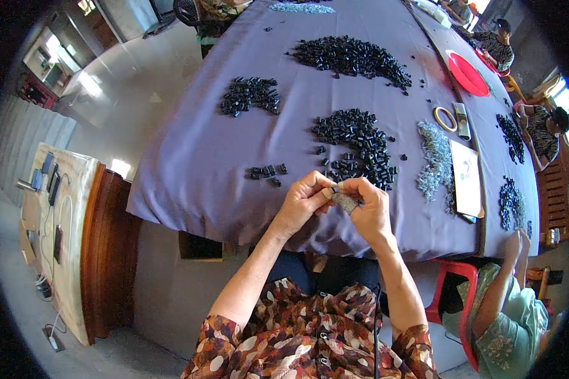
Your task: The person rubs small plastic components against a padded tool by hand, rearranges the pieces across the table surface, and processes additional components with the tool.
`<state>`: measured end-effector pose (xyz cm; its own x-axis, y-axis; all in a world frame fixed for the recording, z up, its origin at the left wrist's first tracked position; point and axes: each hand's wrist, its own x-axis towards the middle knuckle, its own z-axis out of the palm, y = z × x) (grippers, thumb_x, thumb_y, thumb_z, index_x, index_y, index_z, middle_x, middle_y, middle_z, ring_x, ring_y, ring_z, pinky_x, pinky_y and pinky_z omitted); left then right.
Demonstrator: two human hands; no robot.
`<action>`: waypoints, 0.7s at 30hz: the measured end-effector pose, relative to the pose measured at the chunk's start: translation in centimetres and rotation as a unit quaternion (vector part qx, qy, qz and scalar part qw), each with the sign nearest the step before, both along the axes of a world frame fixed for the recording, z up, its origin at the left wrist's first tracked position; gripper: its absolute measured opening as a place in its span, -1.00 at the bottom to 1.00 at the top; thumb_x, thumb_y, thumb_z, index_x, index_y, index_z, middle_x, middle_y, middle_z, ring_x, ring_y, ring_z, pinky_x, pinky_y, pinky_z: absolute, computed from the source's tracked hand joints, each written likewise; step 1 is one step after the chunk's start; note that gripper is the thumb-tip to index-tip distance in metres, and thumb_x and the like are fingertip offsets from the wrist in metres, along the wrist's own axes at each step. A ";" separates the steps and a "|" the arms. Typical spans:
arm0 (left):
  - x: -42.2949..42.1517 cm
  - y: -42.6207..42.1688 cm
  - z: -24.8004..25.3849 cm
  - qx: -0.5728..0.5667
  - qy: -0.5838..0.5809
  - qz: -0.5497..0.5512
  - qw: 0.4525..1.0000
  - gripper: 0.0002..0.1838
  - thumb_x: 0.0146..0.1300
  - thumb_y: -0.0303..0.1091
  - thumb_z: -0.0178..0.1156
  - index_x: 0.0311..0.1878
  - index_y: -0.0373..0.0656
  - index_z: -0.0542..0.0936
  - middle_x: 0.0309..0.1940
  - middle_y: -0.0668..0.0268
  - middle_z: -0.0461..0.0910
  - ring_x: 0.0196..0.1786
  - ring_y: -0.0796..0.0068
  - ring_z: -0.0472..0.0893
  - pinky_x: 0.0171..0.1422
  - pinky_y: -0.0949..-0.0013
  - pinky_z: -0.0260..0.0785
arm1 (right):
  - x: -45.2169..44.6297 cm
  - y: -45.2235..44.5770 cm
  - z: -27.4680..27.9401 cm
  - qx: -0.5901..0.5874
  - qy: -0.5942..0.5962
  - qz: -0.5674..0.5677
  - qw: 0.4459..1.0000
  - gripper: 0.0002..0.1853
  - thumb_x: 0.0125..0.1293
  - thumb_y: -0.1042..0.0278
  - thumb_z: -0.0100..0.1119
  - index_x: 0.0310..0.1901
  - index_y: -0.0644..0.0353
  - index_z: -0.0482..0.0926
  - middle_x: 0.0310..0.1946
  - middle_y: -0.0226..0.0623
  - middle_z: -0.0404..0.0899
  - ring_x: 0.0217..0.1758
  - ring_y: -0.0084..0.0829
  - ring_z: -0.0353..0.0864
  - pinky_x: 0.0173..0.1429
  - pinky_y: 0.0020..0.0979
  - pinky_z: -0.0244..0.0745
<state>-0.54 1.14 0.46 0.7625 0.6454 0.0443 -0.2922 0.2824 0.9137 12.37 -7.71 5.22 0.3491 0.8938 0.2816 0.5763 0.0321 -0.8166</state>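
Both hands meet over the near edge of the cloth-covered table (234, 170). My left hand (302, 205) pinches a small dark piece (336, 188) between thumb and fingertips. From the other side my right hand (370, 211) touches the same piece, fingers closed, with a greyish speckled object (345, 201) showing under its fingers; what that is I cannot make out. Just beyond the hands lies a pile of small black parts (357, 139). A few loose black parts (269, 170) are to the left of it.
Farther back are two more black piles (351, 57) (250, 96). To the right lie clear small pieces (434, 158), a white sheet (465, 180), a tape roll (445, 119) and a red tray (468, 74). A co-worker (512, 316) sits at right; others sit across the table.
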 end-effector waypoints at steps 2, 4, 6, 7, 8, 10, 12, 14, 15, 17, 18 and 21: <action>0.0 0.0 0.2 -0.009 0.009 0.007 1.000 -0.94 0.33 -0.39 0.10 -0.25 -0.13 0.49 -0.51 0.47 0.47 -0.52 0.74 0.38 -0.47 0.62 0.22 | 0.3 0.3 -0.1 -0.030 0.078 0.001 0.997 -0.83 0.05 0.57 0.26 -0.28 0.25 0.55 -0.43 -0.29 0.63 -0.36 -0.51 0.61 -0.26 -0.47 0.48; -0.2 -0.1 0.7 -0.038 0.018 0.011 0.999 -0.92 0.33 -0.37 0.10 -0.28 -0.13 0.51 -0.51 0.47 0.46 -0.53 0.73 0.36 -0.47 0.61 0.20 | 0.7 0.6 -0.4 -0.059 0.143 0.018 0.988 -0.84 0.07 0.54 0.28 -0.28 0.27 0.55 -0.46 -0.34 0.61 -0.38 -0.60 0.57 -0.27 -0.51 0.46; -0.3 0.2 0.4 -0.045 0.002 -0.018 0.999 -0.93 0.33 -0.37 0.09 -0.27 -0.12 0.50 -0.52 0.47 0.45 -0.53 0.73 0.36 -0.47 0.61 0.20 | 1.3 0.9 -0.9 -0.087 0.194 0.048 0.976 -0.84 0.09 0.51 0.29 -0.28 0.29 0.55 -0.48 -0.39 0.59 -0.38 -0.67 0.53 -0.29 -0.55 0.44; -0.4 0.2 0.4 -0.048 -0.005 -0.032 0.998 -0.93 0.34 -0.37 0.08 -0.26 -0.12 0.50 -0.52 0.48 0.45 -0.54 0.72 0.36 -0.47 0.61 0.20 | 1.4 1.1 -0.9 -0.095 0.193 0.052 0.975 -0.84 0.09 0.50 0.30 -0.29 0.30 0.55 -0.49 -0.40 0.59 -0.39 -0.67 0.52 -0.28 -0.55 0.43; -0.4 0.2 0.4 -0.048 -0.002 -0.022 0.999 -0.93 0.34 -0.36 0.08 -0.26 -0.11 0.50 -0.53 0.47 0.44 -0.54 0.72 0.36 -0.47 0.60 0.19 | 1.6 1.3 -0.8 -0.103 0.193 0.056 0.974 -0.84 0.09 0.50 0.30 -0.29 0.30 0.55 -0.50 -0.41 0.58 -0.39 -0.68 0.51 -0.28 -0.56 0.43; -0.3 0.1 0.6 -0.048 0.002 -0.002 0.999 -0.93 0.35 -0.36 0.06 -0.24 -0.11 0.49 -0.53 0.47 0.44 -0.55 0.71 0.35 -0.48 0.60 0.17 | 1.6 1.6 -0.6 -0.114 0.188 0.053 0.974 -0.83 0.09 0.48 0.31 -0.29 0.30 0.56 -0.51 -0.41 0.58 -0.40 -0.67 0.51 -0.29 -0.55 0.42; 0.0 0.0 0.2 -0.092 -0.026 0.026 0.995 -0.93 0.35 -0.36 0.06 -0.22 -0.11 0.48 -0.54 0.46 0.44 -0.55 0.69 0.35 -0.49 0.60 0.15 | 1.3 1.9 -0.5 -0.120 0.182 0.040 0.975 -0.82 0.09 0.47 0.32 -0.29 0.30 0.56 -0.51 -0.38 0.58 -0.41 -0.65 0.51 -0.30 -0.53 0.42; 0.0 -0.1 -0.2 -0.130 -0.052 0.044 0.989 -0.93 0.35 -0.35 0.05 -0.21 -0.10 0.48 -0.54 0.44 0.45 -0.56 0.67 0.35 -0.50 0.59 0.14 | 1.6 2.5 -0.5 -0.094 0.143 0.055 0.984 -0.83 0.10 0.46 0.30 -0.28 0.30 0.56 -0.51 -0.34 0.59 -0.43 -0.62 0.52 -0.31 -0.49 0.43; 0.0 0.0 -0.3 -0.147 -0.066 0.047 0.986 -0.93 0.35 -0.35 0.05 -0.21 -0.10 0.48 -0.54 0.43 0.45 -0.56 0.66 0.36 -0.50 0.59 0.14 | 1.6 3.1 -0.1 -0.081 0.124 0.063 0.987 -0.83 0.11 0.45 0.30 -0.27 0.30 0.56 -0.52 -0.32 0.59 -0.44 -0.60 0.52 -0.31 -0.47 0.43; 0.0 0.2 -0.8 -0.166 -0.090 0.050 0.981 -0.93 0.35 -0.34 0.06 -0.19 -0.08 0.48 -0.55 0.39 0.46 -0.56 0.62 0.37 -0.51 0.57 0.15 | 1.9 4.5 1.1 -0.077 0.030 0.032 0.996 -0.86 0.12 0.47 0.22 -0.26 0.26 0.57 -0.47 -0.19 0.60 -0.43 -0.38 0.58 -0.29 -0.39 0.45; 0.0 0.2 -0.8 -0.168 -0.092 0.050 0.980 -0.93 0.35 -0.34 0.06 -0.19 -0.08 0.48 -0.54 0.39 0.46 -0.56 0.62 0.37 -0.50 0.57 0.16 | 1.9 5.3 1.5 -0.053 -0.011 0.024 0.998 -0.87 0.11 0.50 0.17 -0.26 0.24 0.57 -0.44 -0.16 0.60 -0.40 -0.29 0.60 -0.26 -0.35 0.46; 0.0 0.3 -0.7 -0.175 -0.101 0.053 0.978 -0.93 0.34 -0.34 0.07 -0.19 -0.08 0.48 -0.53 0.38 0.47 -0.54 0.60 0.38 -0.47 0.56 0.19 | 2.5 7.7 -0.2 0.031 -0.171 0.048 0.984 -0.83 0.05 0.55 0.09 -0.27 0.20 0.57 -0.37 -0.15 0.56 -0.28 -0.13 0.58 -0.20 -0.25 0.46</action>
<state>-0.51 1.44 -0.22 0.6896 0.7225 -0.0502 -0.5015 0.5264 0.6866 14.85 -0.06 5.04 0.1385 0.8958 0.4223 0.8093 0.1434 -0.5697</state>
